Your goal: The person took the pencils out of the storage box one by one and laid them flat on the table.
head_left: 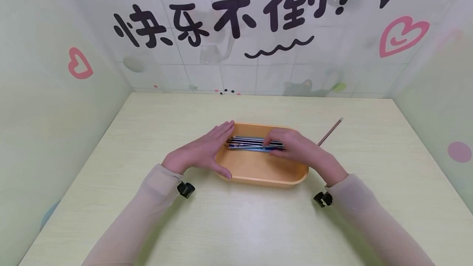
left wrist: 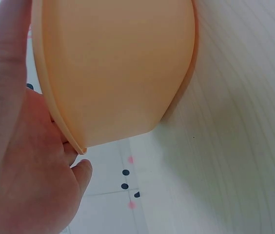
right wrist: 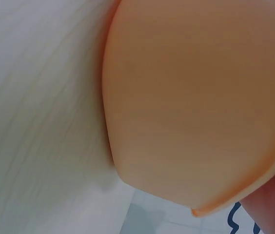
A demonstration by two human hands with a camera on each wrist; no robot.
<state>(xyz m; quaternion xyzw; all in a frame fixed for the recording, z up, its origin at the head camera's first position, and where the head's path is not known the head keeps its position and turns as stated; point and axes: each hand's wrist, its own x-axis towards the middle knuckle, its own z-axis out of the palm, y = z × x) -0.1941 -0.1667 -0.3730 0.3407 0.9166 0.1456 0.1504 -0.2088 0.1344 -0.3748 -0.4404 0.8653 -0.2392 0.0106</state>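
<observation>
An orange oval tray [head_left: 258, 167] stands on the table, with several dark and blue pencils [head_left: 245, 143] lying side by side along its far side. Across the tray's left end rests my left hand [head_left: 201, 151], fingers straight toward the far rim and thumb on the near rim. The left wrist view shows this hand [left wrist: 35, 170] beside the tray wall [left wrist: 118, 73]. My right hand [head_left: 297, 147] reaches in over the right end, its bent fingers and thumb pinching at the pencils. Part of it [right wrist: 274, 202] shows behind the tray wall [right wrist: 191, 97] in the right wrist view; its fingertips are hidden there.
One reddish-brown pencil [head_left: 330, 131] lies slanted on the table [head_left: 177, 112], right of the tray and partly hidden by the right hand. A wall [head_left: 258, 75] with black lettering stands behind the table, with further walls at left and right.
</observation>
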